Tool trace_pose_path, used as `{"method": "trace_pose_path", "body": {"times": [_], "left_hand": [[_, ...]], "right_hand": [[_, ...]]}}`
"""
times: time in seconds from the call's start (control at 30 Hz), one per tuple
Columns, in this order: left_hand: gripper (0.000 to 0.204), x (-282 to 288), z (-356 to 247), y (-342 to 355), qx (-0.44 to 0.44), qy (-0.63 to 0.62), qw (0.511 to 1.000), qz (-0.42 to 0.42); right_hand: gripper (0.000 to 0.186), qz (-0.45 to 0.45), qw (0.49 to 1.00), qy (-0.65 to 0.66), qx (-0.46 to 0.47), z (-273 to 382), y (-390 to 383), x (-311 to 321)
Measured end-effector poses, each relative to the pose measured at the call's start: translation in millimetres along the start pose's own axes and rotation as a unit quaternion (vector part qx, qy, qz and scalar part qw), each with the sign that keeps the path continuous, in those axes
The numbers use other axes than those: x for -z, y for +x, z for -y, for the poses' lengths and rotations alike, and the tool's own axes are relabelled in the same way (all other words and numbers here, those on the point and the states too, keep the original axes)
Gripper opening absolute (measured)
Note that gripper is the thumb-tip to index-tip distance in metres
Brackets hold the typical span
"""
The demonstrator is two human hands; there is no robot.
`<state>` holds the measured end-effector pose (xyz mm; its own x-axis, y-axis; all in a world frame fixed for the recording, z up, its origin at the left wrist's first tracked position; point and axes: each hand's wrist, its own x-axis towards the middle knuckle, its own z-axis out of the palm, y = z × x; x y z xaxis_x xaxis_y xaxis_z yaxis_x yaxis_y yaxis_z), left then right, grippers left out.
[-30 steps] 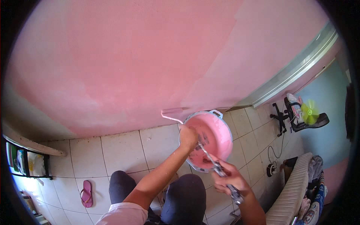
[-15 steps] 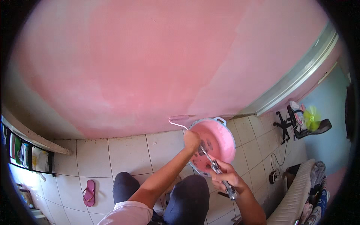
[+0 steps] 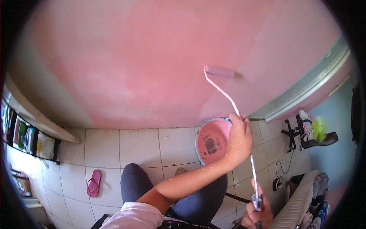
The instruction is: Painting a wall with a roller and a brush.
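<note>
Ahead of left hand (image 3: 240,137): painted wall (image 3: 164,45), patchy, deep rose beside pale pink. Also ahead: mauve-pink cylindrical roller sleeve (image 3: 220,72), thin white-coated rod (image 3: 225,94). Just left of hand: round pink basin (image 3: 222,129), dark blotches inside. Farther left: magenta flip-flop (image 3: 93,184), cream floor tiles (image 3: 139,145), dark grid lines.

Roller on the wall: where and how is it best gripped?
Probably by the handle, from below on the person's side: it lies opposite the pink sleeve, and the right hand grips there. The left hand around the long, bent rod should help steady it. The sleeve appears against the wall, so avoid it.
</note>
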<state>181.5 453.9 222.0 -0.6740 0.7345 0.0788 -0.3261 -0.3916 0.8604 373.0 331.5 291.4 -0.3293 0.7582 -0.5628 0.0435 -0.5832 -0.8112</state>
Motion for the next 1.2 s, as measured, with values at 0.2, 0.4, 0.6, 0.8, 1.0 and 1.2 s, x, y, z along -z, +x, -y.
{"method": "trace_pose_path", "body": {"times": [0.2, 0.4, 0.6, 0.8, 1.0, 1.2], "left_hand": [[0.016, 137, 164, -32, 0.027, 0.176, 0.983, -0.032], [0.010, 316, 258, -5, 0.180, 0.242, 0.953, 0.002], [0.025, 347, 211, 62, 0.388, -0.208, 0.870, -0.220], [0.021, 265, 122, 56, 0.327, -0.237, 0.902, -0.150], [0.016, 355, 222, 63, 0.370, -0.237, 0.876, -0.198], [0.021, 242, 67, 58, 0.292, -0.298, 0.896, -0.153]], "right_hand": [[0.078, 0.231, 0.961, 0.072, -0.131, -66, 53, -38], [0.081, 0.344, 0.898, 0.122, -0.247, -144, 147, -97], [0.090, 0.383, 0.887, 0.129, -0.221, -179, 174, -133], [0.091, 0.391, 0.907, 0.082, -0.132, -116, 106, -131], [0.094, 0.386, 0.892, 0.073, -0.224, -165, 184, -147], [0.093, 0.372, 0.907, 0.072, -0.185, -75, 87, -151]]}}
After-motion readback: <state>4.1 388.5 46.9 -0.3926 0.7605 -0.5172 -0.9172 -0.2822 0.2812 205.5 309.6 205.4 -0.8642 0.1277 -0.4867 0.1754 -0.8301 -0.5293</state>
